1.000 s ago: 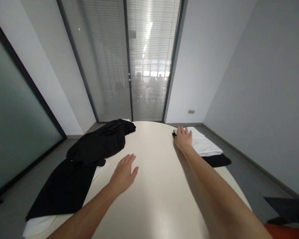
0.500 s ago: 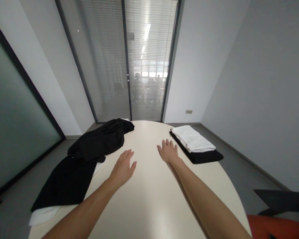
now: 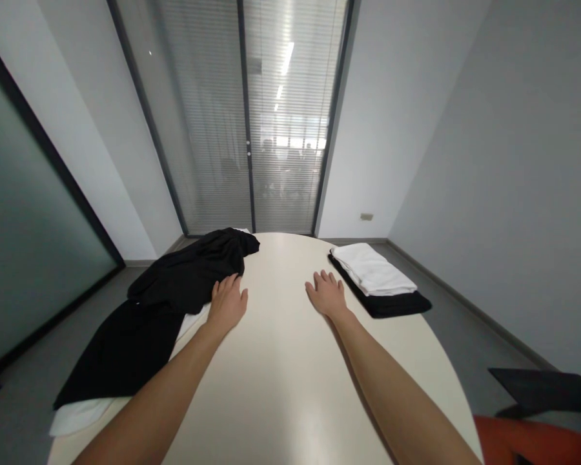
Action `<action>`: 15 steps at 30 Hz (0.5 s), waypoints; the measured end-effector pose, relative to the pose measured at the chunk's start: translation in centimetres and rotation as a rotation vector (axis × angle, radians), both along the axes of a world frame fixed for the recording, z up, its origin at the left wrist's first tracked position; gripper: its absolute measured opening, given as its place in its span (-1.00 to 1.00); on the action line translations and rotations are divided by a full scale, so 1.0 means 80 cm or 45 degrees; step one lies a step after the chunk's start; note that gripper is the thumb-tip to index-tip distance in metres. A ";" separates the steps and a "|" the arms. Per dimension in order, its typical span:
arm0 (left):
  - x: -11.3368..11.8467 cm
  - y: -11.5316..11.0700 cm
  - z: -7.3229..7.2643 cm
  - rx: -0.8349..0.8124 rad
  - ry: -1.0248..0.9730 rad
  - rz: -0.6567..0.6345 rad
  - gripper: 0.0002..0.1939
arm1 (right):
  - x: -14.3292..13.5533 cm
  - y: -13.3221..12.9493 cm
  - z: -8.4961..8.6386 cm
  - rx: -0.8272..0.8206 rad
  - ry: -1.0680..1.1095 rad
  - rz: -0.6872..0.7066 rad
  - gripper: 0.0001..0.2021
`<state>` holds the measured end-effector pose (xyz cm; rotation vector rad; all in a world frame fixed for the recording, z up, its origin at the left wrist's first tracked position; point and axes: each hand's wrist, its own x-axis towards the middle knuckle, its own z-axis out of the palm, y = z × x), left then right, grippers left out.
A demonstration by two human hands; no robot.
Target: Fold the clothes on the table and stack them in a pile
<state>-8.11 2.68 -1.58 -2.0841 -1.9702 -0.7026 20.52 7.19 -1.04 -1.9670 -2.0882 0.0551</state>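
My left hand [image 3: 227,302] reaches the right edge of a loose pile of black clothes [image 3: 184,271], its fingertips against the fabric. Those fingers are stretched out and grip nothing. White cloth [image 3: 82,415] peeks out from beneath the pile at its near end. My right hand [image 3: 326,294] rests palm down on the table, fingers spread. Just right of that hand lies a folded white garment [image 3: 375,270] on top of a folded black garment [image 3: 399,305].
The pale, round-edged table [image 3: 271,400] holds both stacks. An orange and black chair [image 3: 537,439] stands at the lower right. A glass door with blinds [image 3: 290,194] is beyond the far edge, and walls rise on both sides.
My left hand has moved left and slightly forward, from the bare tabletop to the edge of the black clothes. My right hand stays in place.
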 end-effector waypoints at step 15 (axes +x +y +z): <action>0.058 -0.061 0.037 0.017 -0.037 -0.798 -0.61 | -0.014 -0.028 0.029 0.309 0.321 1.006 -0.45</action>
